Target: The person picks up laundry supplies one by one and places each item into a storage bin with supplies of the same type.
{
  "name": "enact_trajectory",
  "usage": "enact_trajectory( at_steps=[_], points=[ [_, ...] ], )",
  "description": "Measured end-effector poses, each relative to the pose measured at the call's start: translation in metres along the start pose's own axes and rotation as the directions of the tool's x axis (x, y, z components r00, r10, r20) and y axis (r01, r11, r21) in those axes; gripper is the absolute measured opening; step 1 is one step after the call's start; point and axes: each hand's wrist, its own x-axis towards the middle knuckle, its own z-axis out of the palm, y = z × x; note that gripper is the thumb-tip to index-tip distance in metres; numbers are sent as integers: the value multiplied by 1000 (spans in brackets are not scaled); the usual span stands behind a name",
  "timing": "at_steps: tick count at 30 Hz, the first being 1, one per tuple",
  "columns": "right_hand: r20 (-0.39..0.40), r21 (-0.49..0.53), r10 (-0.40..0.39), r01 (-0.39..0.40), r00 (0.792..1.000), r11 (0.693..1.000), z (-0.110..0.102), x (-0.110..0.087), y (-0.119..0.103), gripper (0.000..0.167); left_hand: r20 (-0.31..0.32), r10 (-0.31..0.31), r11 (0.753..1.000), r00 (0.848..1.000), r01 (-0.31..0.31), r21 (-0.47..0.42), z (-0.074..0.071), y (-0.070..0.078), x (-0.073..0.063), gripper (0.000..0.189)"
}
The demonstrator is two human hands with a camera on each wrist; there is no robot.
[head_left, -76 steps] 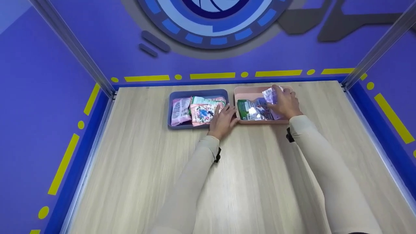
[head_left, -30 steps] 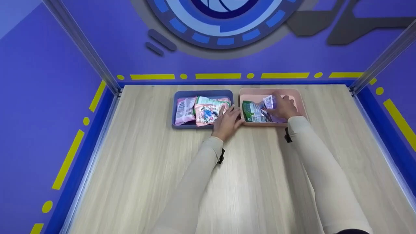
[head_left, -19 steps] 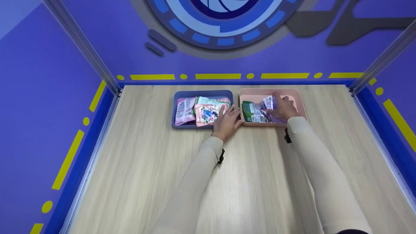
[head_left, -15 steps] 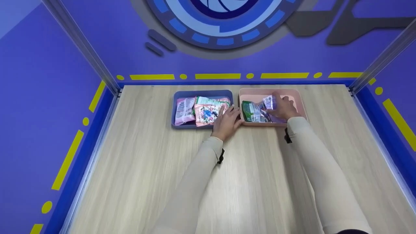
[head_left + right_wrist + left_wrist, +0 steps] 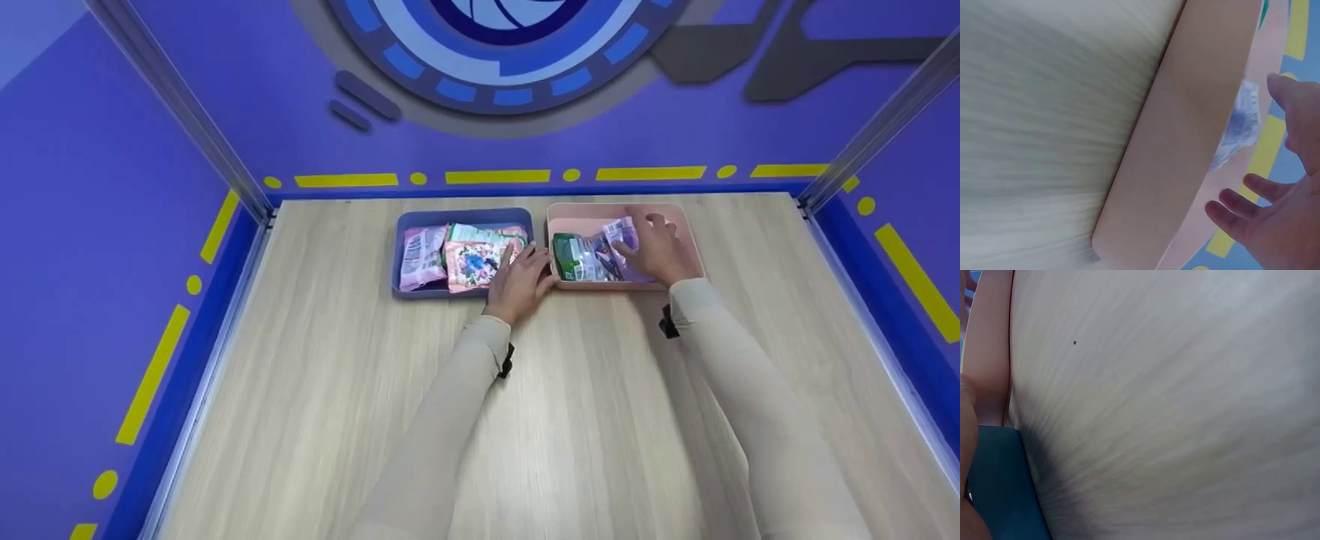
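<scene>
My left hand (image 5: 517, 283) lies over the front right corner of the blue tray (image 5: 426, 295), its extended fingers overlapping a pink floral packet (image 5: 472, 266). One side of that hand reaches the pink tray (image 5: 611, 286). Over the pink tray, my right hand (image 5: 660, 249) has thumb and fingers spread apart around a purple packet (image 5: 619, 231). In the right wrist view a gap shows between the fingers and this packet. To its left lies a green packet (image 5: 566, 256) with a shiny clear part.
Also in the blue tray are a lilac packet (image 5: 421, 256) and a green-and-white packet (image 5: 480, 234). Both trays stand side by side near the back of the wooden table (image 5: 337, 375). Blue panels (image 5: 247, 90) with metal corner posts enclose the table at the back and sides.
My right hand lowered the purple packet into the pink tray, then spread its fingers and let go. My left hand has stayed at the blue tray's corner. The head view shifted slightly.
</scene>
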Motion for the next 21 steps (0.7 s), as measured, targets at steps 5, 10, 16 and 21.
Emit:
enact_trajectory(
  at_steps=[5,10,16,21],
  points=[
    [-168,-62,-90,80,982,995,-4,-17,1,66,2,-3,1000,1000,3,-11,-1,2,1,53],
    [-277,-95,-142,120,950,988,-9,-41,3,66,-2,0,1000,1000,0,-21,0,2,1,52],
    [-263,-187,-194,148,945,971,-12,-75,10,80,-21,-2,1000,1000,2,-20,0,0,-1,50],
    [-262,-204,-220,169,940,964,-8,-101,18,85,-33,4,1000,999,-5,-23,0,0,-1,51]
  ],
)
